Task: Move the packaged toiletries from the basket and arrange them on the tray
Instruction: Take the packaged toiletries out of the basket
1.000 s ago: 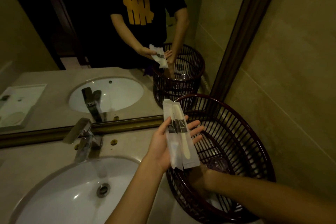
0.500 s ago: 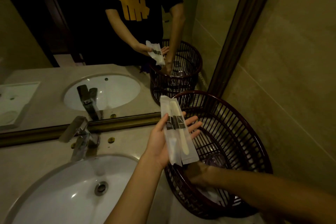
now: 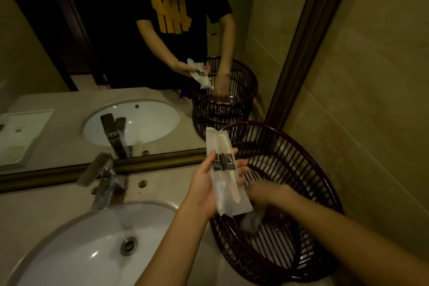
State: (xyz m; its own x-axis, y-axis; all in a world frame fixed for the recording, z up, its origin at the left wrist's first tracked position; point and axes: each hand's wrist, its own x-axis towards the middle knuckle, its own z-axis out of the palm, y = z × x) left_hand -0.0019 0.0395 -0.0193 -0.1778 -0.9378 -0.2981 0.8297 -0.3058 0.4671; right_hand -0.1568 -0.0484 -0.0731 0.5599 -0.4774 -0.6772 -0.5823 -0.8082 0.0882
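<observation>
My left hand [image 3: 204, 190] holds two long white toiletry packets [image 3: 226, 174] stacked in its palm, thumb across them, just left of the dark slatted basket [image 3: 308, 174]. My right hand [image 3: 262, 193] is inside the basket, blurred, its fingers closed around a crinkly clear packet [image 3: 250, 222] that hangs below it. The tray shows only as a white rectangular reflection [image 3: 23, 127] in the mirror at far left.
A white oval sink [image 3: 76, 253] with a chrome faucet [image 3: 104, 181] fills the lower left of the beige counter. The mirror with its dark frame [image 3: 306, 37] rises behind it. A tiled wall stands close behind the basket on the right.
My right hand has risen from the bottom of the basket, lifting a clear packet. My left hand has kept the two white packets almost still.
</observation>
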